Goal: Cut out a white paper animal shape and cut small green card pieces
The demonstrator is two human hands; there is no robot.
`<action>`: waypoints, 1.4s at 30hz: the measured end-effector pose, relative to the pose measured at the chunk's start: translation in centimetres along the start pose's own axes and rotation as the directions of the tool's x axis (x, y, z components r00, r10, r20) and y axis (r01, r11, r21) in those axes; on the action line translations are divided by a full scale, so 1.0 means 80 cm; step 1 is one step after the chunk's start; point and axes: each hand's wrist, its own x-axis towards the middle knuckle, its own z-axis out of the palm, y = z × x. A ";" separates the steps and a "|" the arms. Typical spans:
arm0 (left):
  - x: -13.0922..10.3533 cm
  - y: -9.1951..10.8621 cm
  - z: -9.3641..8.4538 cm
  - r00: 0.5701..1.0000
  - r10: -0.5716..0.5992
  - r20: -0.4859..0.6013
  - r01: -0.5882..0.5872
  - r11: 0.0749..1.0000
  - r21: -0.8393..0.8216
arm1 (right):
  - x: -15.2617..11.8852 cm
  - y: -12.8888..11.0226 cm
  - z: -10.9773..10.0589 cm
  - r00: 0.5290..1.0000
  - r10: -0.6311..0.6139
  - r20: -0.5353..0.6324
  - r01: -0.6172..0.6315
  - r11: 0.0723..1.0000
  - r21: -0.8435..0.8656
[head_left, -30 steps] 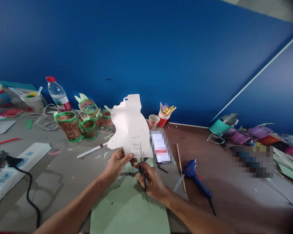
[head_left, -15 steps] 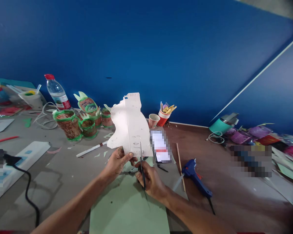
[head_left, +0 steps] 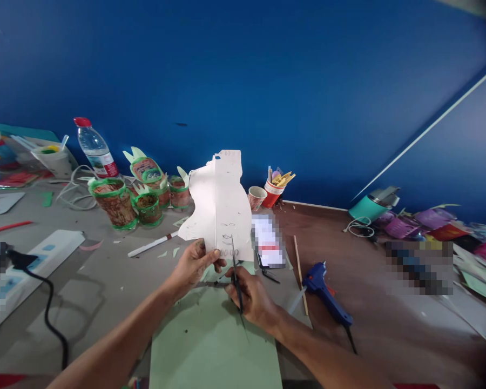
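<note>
White paper cutout (head_left: pixel 223 208), lower edge in left hand (head_left: pixel 193 266), above right hand (head_left: pixel 254 300) with scissors (head_left: pixel 237 283).

The power strip (head_left: pixel 22 286) at left and the near green sheet (head_left: pixel 214 346) are cut off; the phone screen (head_left: pixel 266 237) is blurred; the right hand (head_left: pixel 253 300) partly hides the scissors (head_left: pixel 235 278).

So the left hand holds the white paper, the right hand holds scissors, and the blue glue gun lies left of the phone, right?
Not quite: the blue glue gun lies to the right of the phone, as the head view shows. The left hand does hold the white paper, and the right hand holds scissors.
</note>
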 end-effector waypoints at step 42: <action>0.004 -0.005 -0.017 0.999 -0.037 0.029 0.036 0.999 0.008 | -0.001 -0.012 -0.004 0.999 -0.006 0.032 0.001 0.987 0.159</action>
